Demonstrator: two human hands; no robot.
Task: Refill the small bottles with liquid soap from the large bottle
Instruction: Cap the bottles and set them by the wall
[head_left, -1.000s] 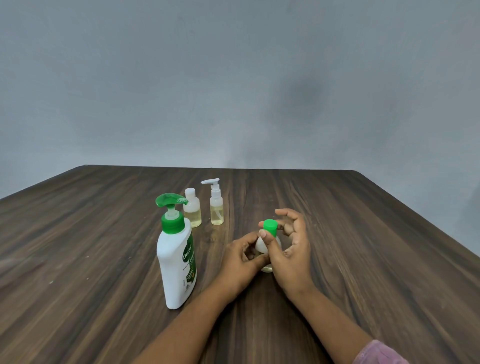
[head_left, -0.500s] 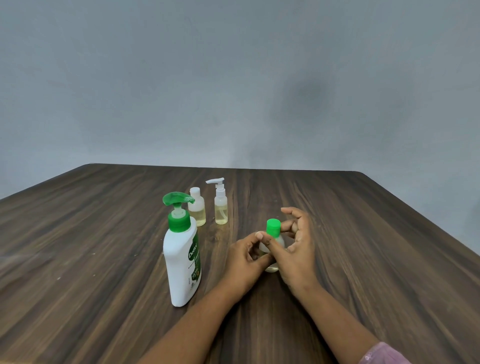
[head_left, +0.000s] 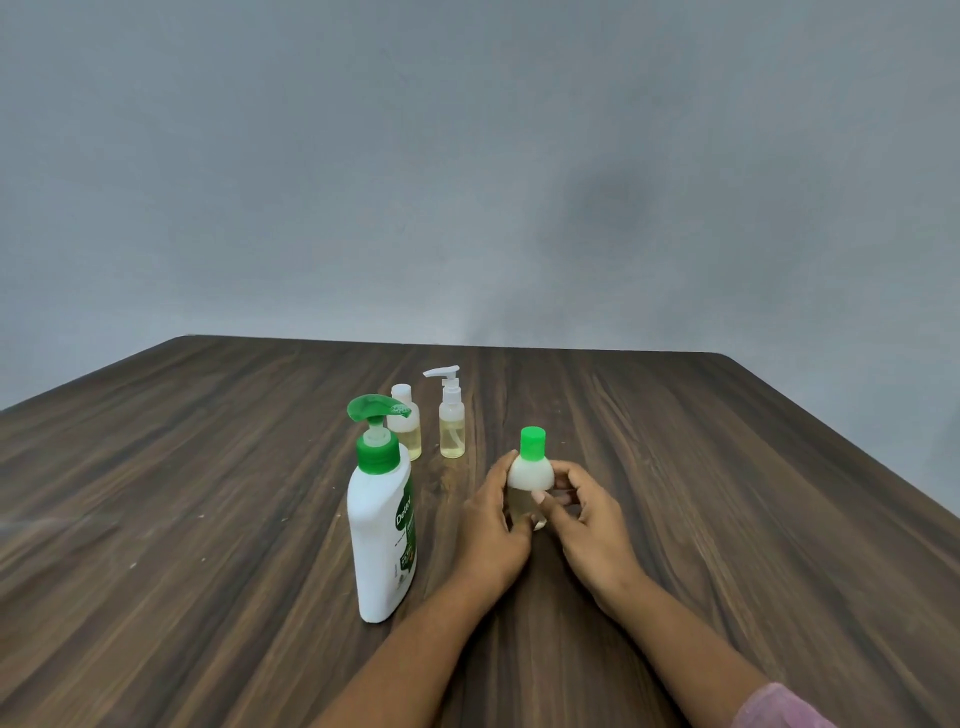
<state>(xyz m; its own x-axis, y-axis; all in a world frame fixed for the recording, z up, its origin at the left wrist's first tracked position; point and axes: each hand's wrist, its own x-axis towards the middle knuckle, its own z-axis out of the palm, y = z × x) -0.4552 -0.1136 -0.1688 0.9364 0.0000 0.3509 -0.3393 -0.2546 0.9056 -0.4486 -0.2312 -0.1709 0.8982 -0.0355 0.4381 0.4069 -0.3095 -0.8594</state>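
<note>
Starting at the left: the dark wood-grain table (head_left: 182, 493) runs out bare towards that edge, with a plain grey wall (head_left: 467, 156) behind it. Moving in, here is the large white plastic pump bottle (head_left: 379, 535), standing upright with a green label on its right side. Its green pump head (head_left: 375, 410) has the spout pointing right. Nobody's touching it.

Just behind it, partly hidden by that spout, stands the small clear bottle with a white screw cap (head_left: 410, 439), pale yellow liquid in its lower part. Right beside that one is the slim clear bottle with a white pump top (head_left: 451, 426), nozzle pointing left, also showing yellowish liquid. Both stand upright and well clear of the hands.

Now the action, just right of centre. The left hand (head_left: 491, 530) is wrapped round the left side of the small white-shouldered bottle (head_left: 530, 474), fingers curled against it. The bottle is upright between the two hands, and its bright green cap (head_left: 532, 443) sits on top, clear of any fingers. Its base seems to be down on the wood, though the hands cover most of it. The right hand (head_left: 589, 519) grips the other side, thumb laid across the front of the lower body and fingers curled in behind.

At the bottom right, a pink sleeve (head_left: 779, 704) shows on the right forearm.
</note>
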